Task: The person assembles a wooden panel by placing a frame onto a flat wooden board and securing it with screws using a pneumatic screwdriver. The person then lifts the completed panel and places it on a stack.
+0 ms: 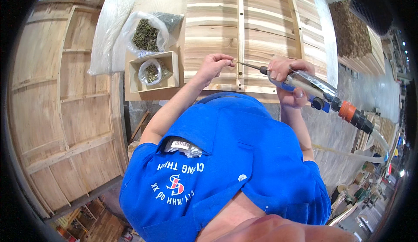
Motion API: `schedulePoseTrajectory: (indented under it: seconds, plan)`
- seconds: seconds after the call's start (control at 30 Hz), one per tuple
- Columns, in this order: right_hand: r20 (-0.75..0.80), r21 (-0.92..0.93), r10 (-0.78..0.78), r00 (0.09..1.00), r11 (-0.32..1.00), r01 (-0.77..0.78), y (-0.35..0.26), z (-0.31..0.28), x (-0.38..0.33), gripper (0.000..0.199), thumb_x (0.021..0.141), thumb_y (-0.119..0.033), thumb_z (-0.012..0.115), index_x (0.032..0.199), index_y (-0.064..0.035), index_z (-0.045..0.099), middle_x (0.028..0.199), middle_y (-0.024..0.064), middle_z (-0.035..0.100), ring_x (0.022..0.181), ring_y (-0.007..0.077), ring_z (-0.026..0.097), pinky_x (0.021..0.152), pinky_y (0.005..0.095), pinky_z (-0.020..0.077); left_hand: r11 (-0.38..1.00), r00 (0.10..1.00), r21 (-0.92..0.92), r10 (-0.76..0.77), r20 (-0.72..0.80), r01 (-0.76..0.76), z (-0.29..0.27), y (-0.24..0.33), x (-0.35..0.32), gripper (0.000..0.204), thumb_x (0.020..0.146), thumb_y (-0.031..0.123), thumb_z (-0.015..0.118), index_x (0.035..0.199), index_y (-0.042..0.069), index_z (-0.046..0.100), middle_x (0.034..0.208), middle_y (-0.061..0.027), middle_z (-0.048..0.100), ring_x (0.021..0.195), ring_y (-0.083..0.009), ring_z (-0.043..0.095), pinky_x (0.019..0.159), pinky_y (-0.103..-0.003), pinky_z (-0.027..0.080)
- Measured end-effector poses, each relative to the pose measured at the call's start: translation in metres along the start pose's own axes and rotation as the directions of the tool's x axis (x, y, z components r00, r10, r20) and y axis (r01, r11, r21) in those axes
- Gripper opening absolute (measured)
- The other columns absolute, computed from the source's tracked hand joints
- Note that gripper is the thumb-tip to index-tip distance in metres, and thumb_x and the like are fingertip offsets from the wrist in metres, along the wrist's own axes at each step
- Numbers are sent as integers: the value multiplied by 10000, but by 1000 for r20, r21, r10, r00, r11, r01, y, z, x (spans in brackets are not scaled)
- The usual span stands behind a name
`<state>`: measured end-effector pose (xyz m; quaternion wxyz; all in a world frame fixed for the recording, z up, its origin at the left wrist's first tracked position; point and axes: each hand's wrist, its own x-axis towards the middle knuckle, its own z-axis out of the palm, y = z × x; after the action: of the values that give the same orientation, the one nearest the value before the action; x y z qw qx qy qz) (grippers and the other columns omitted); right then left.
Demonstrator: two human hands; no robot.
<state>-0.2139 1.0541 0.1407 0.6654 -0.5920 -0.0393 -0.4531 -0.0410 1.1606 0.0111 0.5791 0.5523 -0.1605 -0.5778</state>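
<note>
My right hand (285, 74) grips a pneumatic screwdriver (311, 89) with a silver and blue body, an orange coupling and a clear air hose. Its thin bit (249, 65) points left toward a narrow upright batten (240, 20) on a slatted wooden panel (213, 20). My left hand (215, 64) is pinched at the bit's tip, right beside the batten, apparently holding a small screw that is too small to make out. Both forearms reach up from my blue shirt (226, 155).
A small wooden box (153, 73) holding a bag of screws sits left of the panel. Behind it lies a larger open plastic bag of screws (147, 34). More slatted wooden panels (56, 111) lean at the left. Stacked boards (361, 42) stand at the right.
</note>
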Motion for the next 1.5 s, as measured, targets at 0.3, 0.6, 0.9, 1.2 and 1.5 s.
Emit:
schedulePoseTrajectory:
  seconds: [0.3, 0.6, 0.9, 1.2, 1.5]
  plan:
    - [-18, -71, 47, 999, 996, -48, 1, -3, -9, 484, 775, -365, 618, 1064, -33, 415, 709, 80, 520, 684, 194, 521, 712, 391, 426, 983, 998, 176, 41, 53, -49, 23, 5, 6, 200, 829, 93, 559, 998, 2, 613, 845, -77, 668, 436, 3, 316, 382, -156, 250]
    - [-83, -87, 252, 964, 962, -259, 19, -2, -17, 481, 775, -289, 636, 1083, 1, 407, 731, 87, 530, 708, 179, 525, 721, 344, 432, 973, 982, 224, -88, 169, 48, 32, 4, -1, 262, 811, 87, 541, 1051, 11, 613, 818, -67, 666, 588, -39, 503, 557, -192, 410]
    - [-180, -124, 434, 883, 880, -458, 39, -6, -19, 384, 742, -117, 666, 1069, -19, 488, 766, 17, 550, 695, 74, 511, 632, 230, 429, 956, 935, 235, -237, 263, 176, 21, -13, 3, 413, 773, 109, 475, 1173, 94, 578, 633, 28, 552, 463, -12, 352, 411, -165, 267]
    - [-243, -187, 470, 849, 836, -516, 75, -9, -28, 268, 717, -78, 686, 944, -24, 554, 751, 0, 570, 672, 64, 534, 616, 220, 435, 901, 968, 405, 55, 244, -154, 2, -60, 30, 409, 804, 185, 520, 1193, 60, 541, 612, 16, 487, 526, -69, 425, 473, -231, 349]
    - [-192, -185, 500, 844, 826, -532, 71, -2, -19, 213, 715, -75, 680, 881, -29, 554, 653, -7, 552, 648, 74, 531, 625, 238, 440, 341, 951, 940, 299, -83, -25, 34, 11, 116, 800, 749, 472, 561, 1361, 66, 243, 901, -211, 633, 848, -386, 611, 711, -450, 484]
